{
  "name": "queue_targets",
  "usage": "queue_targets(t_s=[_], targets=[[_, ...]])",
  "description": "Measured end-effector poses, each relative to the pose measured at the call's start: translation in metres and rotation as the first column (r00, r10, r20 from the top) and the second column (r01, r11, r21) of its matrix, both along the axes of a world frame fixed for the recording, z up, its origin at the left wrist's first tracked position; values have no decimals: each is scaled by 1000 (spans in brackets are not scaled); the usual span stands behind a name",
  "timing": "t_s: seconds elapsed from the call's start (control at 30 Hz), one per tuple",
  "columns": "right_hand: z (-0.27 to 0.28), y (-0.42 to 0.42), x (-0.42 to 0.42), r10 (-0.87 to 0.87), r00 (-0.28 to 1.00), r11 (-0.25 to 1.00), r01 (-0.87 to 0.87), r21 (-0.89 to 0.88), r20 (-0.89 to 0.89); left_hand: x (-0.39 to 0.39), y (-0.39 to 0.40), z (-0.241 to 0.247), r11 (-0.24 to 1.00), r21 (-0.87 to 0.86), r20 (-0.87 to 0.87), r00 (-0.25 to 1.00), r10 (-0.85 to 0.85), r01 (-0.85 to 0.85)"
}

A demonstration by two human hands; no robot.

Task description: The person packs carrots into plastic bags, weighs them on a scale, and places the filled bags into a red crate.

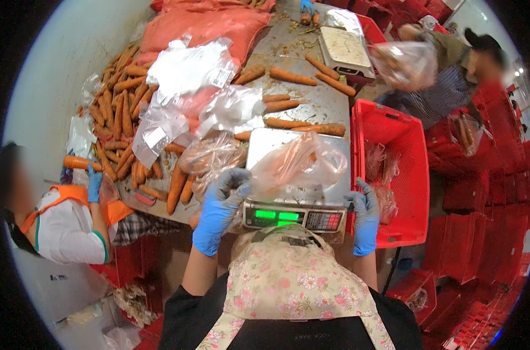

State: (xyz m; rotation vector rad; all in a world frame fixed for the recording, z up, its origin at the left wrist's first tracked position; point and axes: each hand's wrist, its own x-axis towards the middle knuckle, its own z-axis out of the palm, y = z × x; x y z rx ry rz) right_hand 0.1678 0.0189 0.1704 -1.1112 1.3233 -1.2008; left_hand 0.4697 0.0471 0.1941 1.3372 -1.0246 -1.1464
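Note:
A clear plastic bag of carrots [300,162] lies on the metal pan of a digital scale [295,215], whose display glows green. My left hand [221,205], in a blue glove dirty at the fingers, is at the scale's left edge with thumb and fingertips close together; whether they pinch the bag's edge I cannot tell. My right hand [364,212], gloved too, is apart from the bag, between the scale and a red plastic crate [420,175], fingers slightly bent and holding nothing. Another bagged bunch of carrots [212,157] rests left of the scale.
Loose carrots [125,109] are heaped at the left, beside empty plastic bags [190,65] and a red mesh sack [247,26]. The crate holds several bags. A second scale [346,48] stands at the back. A co-worker at left holds a carrot; another at right handles a bag.

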Motion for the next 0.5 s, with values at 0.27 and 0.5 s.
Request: queue_targets(t_s=[0.27, 0.5], targets=[[17, 0, 20, -97, 956, 933, -9, -361, -276, 8, 30, 15, 939, -115, 122, 933, 338, -325], [27, -16, 63, -59, 808, 925, -176, -337, -587, -52, 30, 25, 986, -165, 824, 551, 128, 18]])
